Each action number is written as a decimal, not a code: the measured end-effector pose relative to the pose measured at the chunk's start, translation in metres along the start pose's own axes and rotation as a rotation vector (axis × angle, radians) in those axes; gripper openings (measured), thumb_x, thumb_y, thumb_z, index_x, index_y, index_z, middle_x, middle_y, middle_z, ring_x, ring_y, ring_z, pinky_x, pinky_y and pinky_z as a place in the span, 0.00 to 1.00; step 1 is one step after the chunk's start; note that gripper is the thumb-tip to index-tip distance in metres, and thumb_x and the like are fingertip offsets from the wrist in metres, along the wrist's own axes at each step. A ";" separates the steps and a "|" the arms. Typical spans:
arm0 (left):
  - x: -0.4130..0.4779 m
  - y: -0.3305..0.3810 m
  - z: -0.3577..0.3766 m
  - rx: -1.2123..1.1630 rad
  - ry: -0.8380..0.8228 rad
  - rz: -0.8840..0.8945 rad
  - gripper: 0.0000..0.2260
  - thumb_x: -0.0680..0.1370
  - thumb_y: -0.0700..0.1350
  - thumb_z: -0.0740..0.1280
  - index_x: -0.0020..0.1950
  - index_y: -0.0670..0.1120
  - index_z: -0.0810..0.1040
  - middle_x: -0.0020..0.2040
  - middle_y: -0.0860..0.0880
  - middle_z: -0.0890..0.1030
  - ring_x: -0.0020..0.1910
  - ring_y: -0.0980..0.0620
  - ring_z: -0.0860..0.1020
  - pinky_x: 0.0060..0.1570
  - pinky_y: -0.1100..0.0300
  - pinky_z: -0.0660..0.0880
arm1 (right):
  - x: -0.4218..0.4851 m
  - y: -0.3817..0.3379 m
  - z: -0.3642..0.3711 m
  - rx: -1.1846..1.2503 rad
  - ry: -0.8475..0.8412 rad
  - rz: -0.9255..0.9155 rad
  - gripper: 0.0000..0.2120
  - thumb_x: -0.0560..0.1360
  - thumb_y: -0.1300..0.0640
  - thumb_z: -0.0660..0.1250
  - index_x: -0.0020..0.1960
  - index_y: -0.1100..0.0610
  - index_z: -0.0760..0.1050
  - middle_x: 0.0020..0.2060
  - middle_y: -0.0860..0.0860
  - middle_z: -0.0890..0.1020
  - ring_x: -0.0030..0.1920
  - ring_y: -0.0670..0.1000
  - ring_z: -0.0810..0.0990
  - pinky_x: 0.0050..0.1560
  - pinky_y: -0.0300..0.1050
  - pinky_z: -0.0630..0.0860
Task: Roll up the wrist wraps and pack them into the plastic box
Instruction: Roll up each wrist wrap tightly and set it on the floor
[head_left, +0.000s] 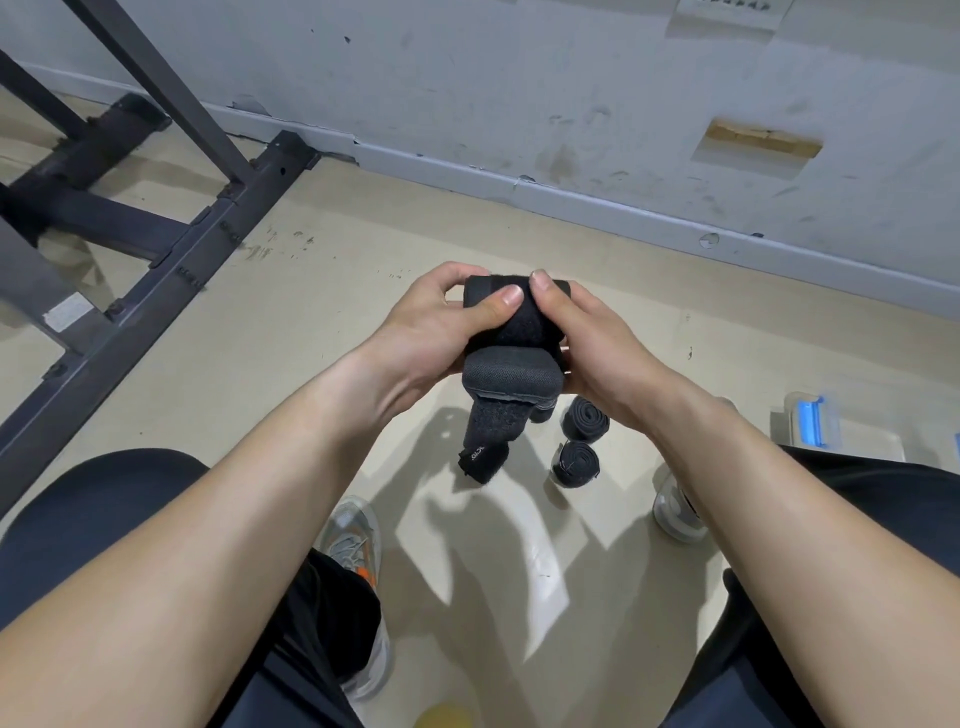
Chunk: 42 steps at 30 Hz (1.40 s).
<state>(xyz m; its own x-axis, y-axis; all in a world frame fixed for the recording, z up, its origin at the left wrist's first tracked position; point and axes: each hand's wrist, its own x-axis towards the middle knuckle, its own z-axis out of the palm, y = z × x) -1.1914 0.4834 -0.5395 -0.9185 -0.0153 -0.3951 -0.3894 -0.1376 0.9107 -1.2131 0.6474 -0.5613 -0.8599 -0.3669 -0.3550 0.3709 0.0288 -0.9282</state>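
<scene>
Left grip (431, 322): a bare hand, fingers curled round the left end of the wrist wrap (511, 332), thumb pressed flat on top of the roll. Right grip (587, 343): a bare hand, fingers curled under the right end of the same wrap, thumb tip pressed on top just beside the left thumb. Both grips pinch the one wrap; neither is spread.

The wrap is black, partly rolled and held in the air in front of the seated person, above the floor. A padded section bulges below the thumbs. The loose end (485, 447) hangs straight down from the roll, with a small white label near its tip.

On the floor (322, 291) below the hands lie two finished rolls (584, 421), one just beside the other. A further dark piece shows behind the hanging end; it is too hidden to identify.

The plastic box (810, 426) stands on the floor to the person's right, clear with a blue part, mostly covered by the right forearm and knee. Whether it is open cannot be told.

A grey shoe (353, 540) with orange trim is under the left forearm. A dark metal frame (156, 260) crosses the floor at the left. A scuffed grey wall (519, 104) runs behind.
</scene>
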 end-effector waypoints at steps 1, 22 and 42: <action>-0.001 0.000 0.000 0.003 0.000 0.004 0.14 0.79 0.41 0.72 0.62 0.44 0.74 0.34 0.51 0.84 0.33 0.52 0.83 0.34 0.59 0.80 | -0.001 0.000 0.001 0.020 0.013 -0.008 0.20 0.81 0.42 0.65 0.64 0.55 0.76 0.48 0.50 0.86 0.50 0.53 0.87 0.59 0.66 0.80; 0.004 -0.028 0.008 0.138 0.057 -0.184 0.08 0.81 0.37 0.69 0.56 0.33 0.82 0.50 0.33 0.85 0.51 0.33 0.85 0.49 0.45 0.84 | 0.010 0.013 -0.001 0.156 0.239 -0.026 0.16 0.82 0.46 0.66 0.62 0.58 0.75 0.44 0.50 0.85 0.41 0.50 0.86 0.37 0.44 0.80; -0.003 -0.022 0.009 -0.060 -0.052 -0.288 0.04 0.81 0.37 0.69 0.49 0.38 0.82 0.43 0.40 0.86 0.37 0.50 0.85 0.38 0.61 0.83 | 0.009 0.019 -0.009 -0.120 0.271 -0.235 0.17 0.76 0.56 0.75 0.57 0.40 0.74 0.49 0.54 0.79 0.42 0.51 0.80 0.53 0.62 0.81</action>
<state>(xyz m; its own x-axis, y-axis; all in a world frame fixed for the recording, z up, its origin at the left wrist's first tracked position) -1.1803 0.4950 -0.5576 -0.7737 0.0834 -0.6280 -0.6312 -0.1873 0.7527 -1.2168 0.6527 -0.5835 -0.9841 -0.1180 -0.1324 0.1225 0.0874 -0.9886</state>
